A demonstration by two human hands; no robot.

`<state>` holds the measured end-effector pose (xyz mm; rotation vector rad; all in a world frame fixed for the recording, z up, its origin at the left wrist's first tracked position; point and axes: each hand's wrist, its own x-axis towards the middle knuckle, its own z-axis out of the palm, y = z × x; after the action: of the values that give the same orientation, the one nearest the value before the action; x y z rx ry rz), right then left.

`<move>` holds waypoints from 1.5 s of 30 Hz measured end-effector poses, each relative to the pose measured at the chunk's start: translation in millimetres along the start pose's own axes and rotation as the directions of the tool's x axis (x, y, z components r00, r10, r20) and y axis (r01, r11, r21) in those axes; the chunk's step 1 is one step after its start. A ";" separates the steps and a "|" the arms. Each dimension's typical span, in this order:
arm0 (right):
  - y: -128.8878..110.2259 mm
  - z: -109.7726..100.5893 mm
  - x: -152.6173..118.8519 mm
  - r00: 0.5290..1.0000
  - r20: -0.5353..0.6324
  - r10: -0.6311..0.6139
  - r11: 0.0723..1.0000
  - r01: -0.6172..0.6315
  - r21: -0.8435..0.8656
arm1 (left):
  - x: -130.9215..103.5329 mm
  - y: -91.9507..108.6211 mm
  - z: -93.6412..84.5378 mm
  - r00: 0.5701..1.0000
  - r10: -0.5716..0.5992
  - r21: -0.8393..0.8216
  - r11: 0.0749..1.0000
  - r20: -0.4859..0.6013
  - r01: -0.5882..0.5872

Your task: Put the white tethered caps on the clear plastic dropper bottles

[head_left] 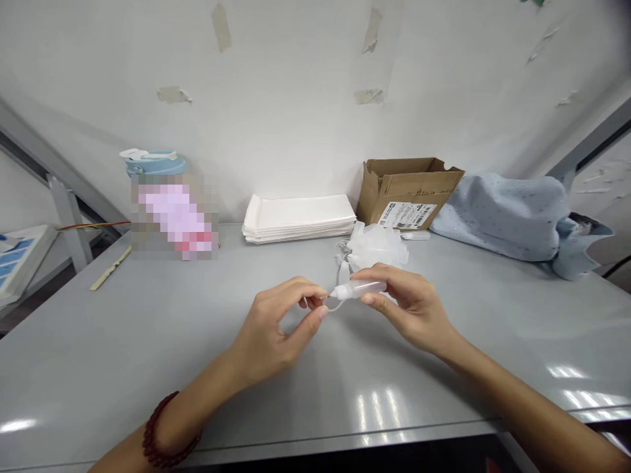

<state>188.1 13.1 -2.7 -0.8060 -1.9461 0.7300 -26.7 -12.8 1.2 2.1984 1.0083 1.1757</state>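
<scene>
- Two bare hands meet over the smooth grey table [345,381], its sheen broken by lamp glare; your forearms run out of view at the bottom, and a dark red beaded bracelet [160,430] circles your left wrist.
- Your left hand [280,322] has its thumb and index fingertip closed on the end of a thin strap [336,307]; whatever sits between the fingertips is hidden from you.
- Your right hand [411,302] is clamped on a small translucent bottle [365,288], held tilted off level above the table, its pointed tip just beside your left fingertips. Your grip hides part of its body.
- Just past your hands lies a heap of clear plastic pieces [377,246], too jumbled to count.
- Farther back you have a flat stack of white papery packets [300,217]. To its left, pixelation masks a pink and lilac item [175,213]; a light-blue rounded object [158,164] with a white strip shows above it.
- Right of the stack stands an open brown cardboard box [404,190]. You can spot a barcode on its white label [407,215], but the print is too small to read. Speckled pale-blue fabric [503,213] slumps beside it.
- Behind everything, torn tape [221,27] clings to the white wall [296,118].
</scene>
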 end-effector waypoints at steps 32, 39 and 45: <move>48.5 -9.2 8.1 1.000 0.008 -0.004 0.658 0.008 -0.753 | 1.6 -73.3 -83.2 0.729 -0.660 0.482 0.706 0.181 0.519; 47.8 -10.6 8.6 0.999 -0.036 -0.029 0.746 -0.002 -0.666 | 6.0 -61.7 -72.5 0.741 -0.647 0.537 0.696 0.180 0.477; 40.5 -9.3 7.7 0.989 -0.098 -0.109 0.798 0.029 -0.602 | 6.6 -58.2 -65.1 0.788 -0.602 0.542 0.709 0.131 0.452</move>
<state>203.4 45.6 -25.0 -1.1168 -2.0937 -0.0152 -101.8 32.1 0.6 2.0893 1.7924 0.3172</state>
